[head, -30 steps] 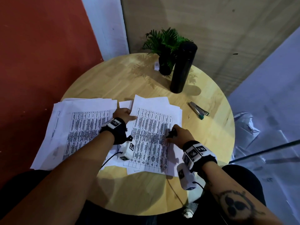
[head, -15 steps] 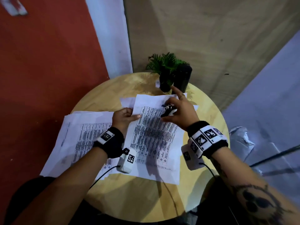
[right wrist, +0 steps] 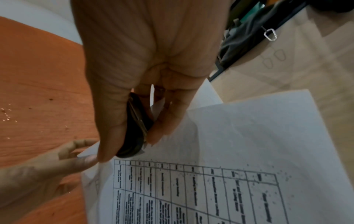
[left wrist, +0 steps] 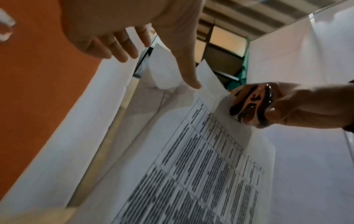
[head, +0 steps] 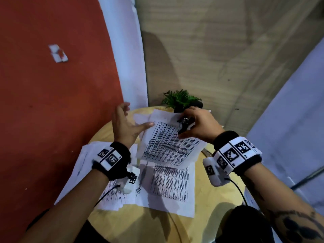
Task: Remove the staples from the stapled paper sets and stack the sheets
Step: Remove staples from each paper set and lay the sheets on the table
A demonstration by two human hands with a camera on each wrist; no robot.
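My right hand [head: 194, 124] grips a black staple remover [head: 184, 125] at the top edge of a printed paper set [head: 168, 146] and holds that set tilted up off the round wooden table [head: 206, 207]. In the right wrist view the staple remover [right wrist: 135, 131] sits between thumb and fingers, against the paper set [right wrist: 229, 151]. My left hand [head: 128, 120] is raised with fingers spread, only its thumb touching the set's upper left corner. The left wrist view shows the left hand [left wrist: 153, 60] and the staple remover [left wrist: 250, 106]. More printed sheets [head: 168, 188] lie flat below, beside a left pile [head: 87, 165].
A small green plant [head: 180, 99] and a black bottle [head: 199, 104] stand at the table's far edge, just behind my right hand. A stapler [head: 205, 152] peeks out by my right wrist. Red wall to the left, wooden panel behind.
Both hands have risen from the table, the right lifting the paper set with the staple remover at its top edge. My left hand has let go of the edge and spread its fingers.
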